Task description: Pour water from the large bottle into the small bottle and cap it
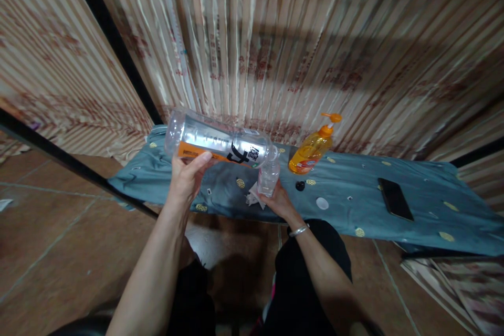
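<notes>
My left hand [189, 173] is wrapped round a large clear plastic bottle [220, 142] with a silver, orange and black label. The bottle lies tilted on its side, neck to the right. Its mouth is at the top of a small clear bottle [268, 178], which stands nearly upright. My right hand [277, 200] grips that small bottle low down, from the right. I cannot tell whether liquid is flowing between the two. A crumpled white tissue [254, 198] lies beside the small bottle's base, partly hidden.
On the blue-green cloth [350, 210] stand a yellow pump bottle [311, 152], a black cap [300, 186], a white round lid [322, 203] and a dark phone [395, 198]. Behind hangs a striped curtain [268, 37]. A black pole [114, 37] slants at left.
</notes>
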Available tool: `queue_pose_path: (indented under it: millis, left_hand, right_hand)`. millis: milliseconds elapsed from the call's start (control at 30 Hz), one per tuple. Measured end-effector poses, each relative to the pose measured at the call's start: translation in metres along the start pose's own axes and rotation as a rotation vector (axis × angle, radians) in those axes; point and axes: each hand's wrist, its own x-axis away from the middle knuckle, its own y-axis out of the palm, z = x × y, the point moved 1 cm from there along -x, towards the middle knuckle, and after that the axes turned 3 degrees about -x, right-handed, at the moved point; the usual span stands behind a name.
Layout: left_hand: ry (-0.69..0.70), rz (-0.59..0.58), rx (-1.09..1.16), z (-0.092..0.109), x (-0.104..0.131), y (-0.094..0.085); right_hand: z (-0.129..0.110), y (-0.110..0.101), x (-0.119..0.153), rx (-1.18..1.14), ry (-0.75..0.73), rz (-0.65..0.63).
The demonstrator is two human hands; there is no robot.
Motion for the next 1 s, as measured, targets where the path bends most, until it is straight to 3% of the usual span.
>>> queue_pose_path:
  millis: [1000]
  left_hand:
    - [-0.013,-0.016,-0.012,0.0004,0.0003,-0.0004]
  right_hand:
    - [-0.0005,-0.0012,0.0015,-0.008,0.048,-0.004]
